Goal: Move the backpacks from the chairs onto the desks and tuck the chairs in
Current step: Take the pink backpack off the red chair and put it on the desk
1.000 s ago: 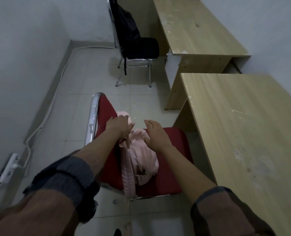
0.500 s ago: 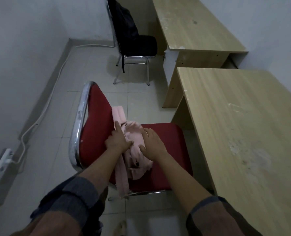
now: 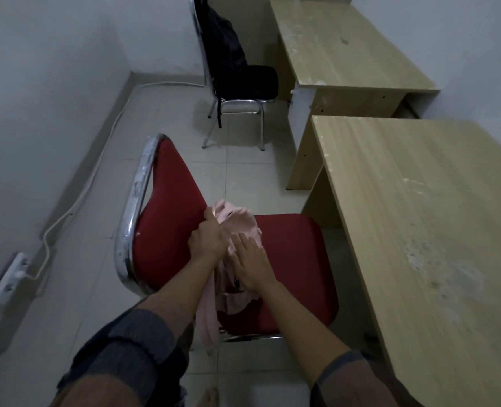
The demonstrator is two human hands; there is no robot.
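Both hands are on the pink backpack [image 3: 240, 227], which sits slumped on the red chair [image 3: 290, 259] against its backrest. The left hand [image 3: 206, 239] is closed on the bag's upper fabric near the backrest. The right hand [image 3: 250, 267] lies on the bag's front with fingers spread; whether it grips anything I cannot tell.

The bag looks soft and limp, so a lift from the top fabric alone would probably let it sag. A firmer hold on the top, with the right hand cupping the body from below, should keep it together. One strap [image 3: 208, 315] hangs over the seat's front edge beside the chrome frame, so raising the bag straight up before swinging right would help it clear.

The near desk [image 3: 419, 230] stands just right of the chair, its top bare wood with plenty of room. Its left edge is close to the seat, so the bag needs to rise above that edge first. Under it the space looks open for tucking the chair in.

Farther off, a black backpack [image 3: 223, 45] rests on a black chair [image 3: 249, 83] beside the far desk [image 3: 340, 45], with open floor between.
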